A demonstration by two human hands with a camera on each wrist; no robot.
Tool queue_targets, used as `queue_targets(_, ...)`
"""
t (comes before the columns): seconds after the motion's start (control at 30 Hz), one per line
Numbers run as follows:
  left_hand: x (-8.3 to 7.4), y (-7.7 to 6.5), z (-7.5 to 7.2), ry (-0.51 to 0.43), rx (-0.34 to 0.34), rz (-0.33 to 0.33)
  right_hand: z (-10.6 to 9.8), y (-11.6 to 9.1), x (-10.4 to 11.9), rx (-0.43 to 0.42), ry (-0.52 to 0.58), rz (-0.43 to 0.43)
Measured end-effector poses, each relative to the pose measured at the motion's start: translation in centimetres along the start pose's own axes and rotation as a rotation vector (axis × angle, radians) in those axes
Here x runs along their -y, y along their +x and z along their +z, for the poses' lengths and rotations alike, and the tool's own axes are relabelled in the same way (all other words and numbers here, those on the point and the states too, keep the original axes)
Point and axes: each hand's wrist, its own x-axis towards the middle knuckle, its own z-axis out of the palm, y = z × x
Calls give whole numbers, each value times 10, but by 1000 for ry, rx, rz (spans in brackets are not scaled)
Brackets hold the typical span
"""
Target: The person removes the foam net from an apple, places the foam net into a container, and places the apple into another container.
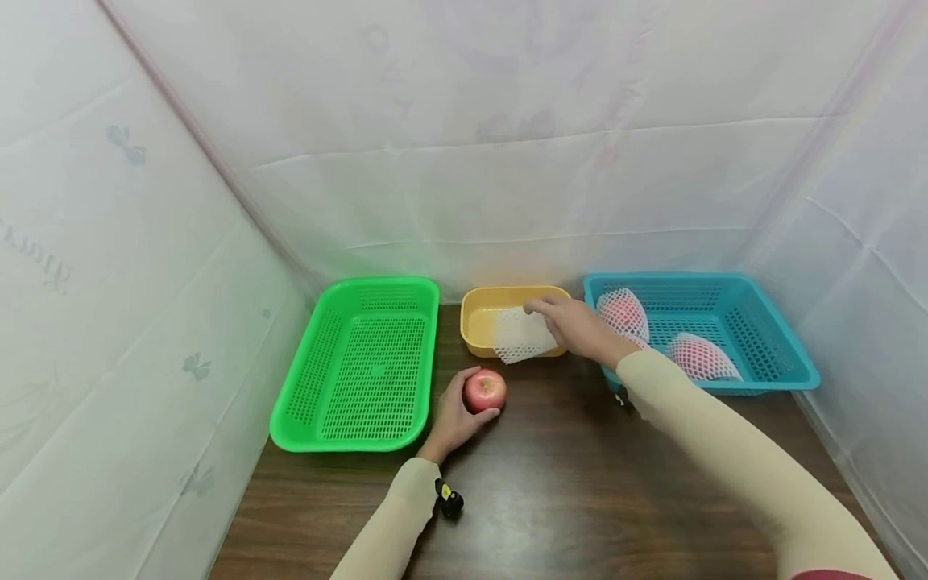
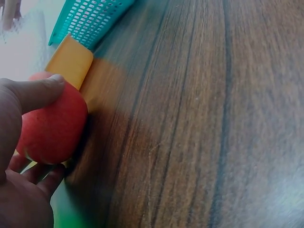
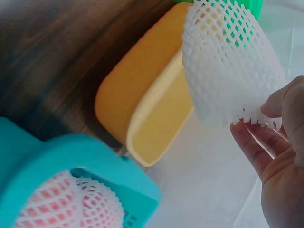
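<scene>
A bare red apple (image 1: 485, 391) is gripped by my left hand (image 1: 457, 415), low over the table in front of the yellow basin (image 1: 478, 348). In the left wrist view the thumb lies over the top of the apple (image 2: 57, 123) and the fingers curl beneath it. My right hand (image 1: 576, 325) pinches one end of a white foam net sleeve (image 1: 520, 334) between thumb and fingers. That sleeve hangs over the yellow basin, and in the right wrist view the foam net (image 3: 228, 71) looks hollow, with the basin showing through its mesh.
A green basket (image 1: 377, 379) stands at the left with nothing in it. The blue basket (image 1: 779, 346) at the right holds several net-wrapped apples, one of them a wrapped apple (image 1: 699, 357) near its front. White curtains (image 1: 464, 193) hang behind and at both sides.
</scene>
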Motion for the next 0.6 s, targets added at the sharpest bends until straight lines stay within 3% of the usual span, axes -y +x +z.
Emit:
queue_targets(0.33,2,-1,1,2,-10,12,-6,21,-1,-62,-14,-65)
queue_targets(0.47,2,0,2,1,-19,19,-2,25,-3,-76,28,-43)
queue_targets(0.6,2,0,2,-11,-12,11,4,28,-3,-33,61,-13)
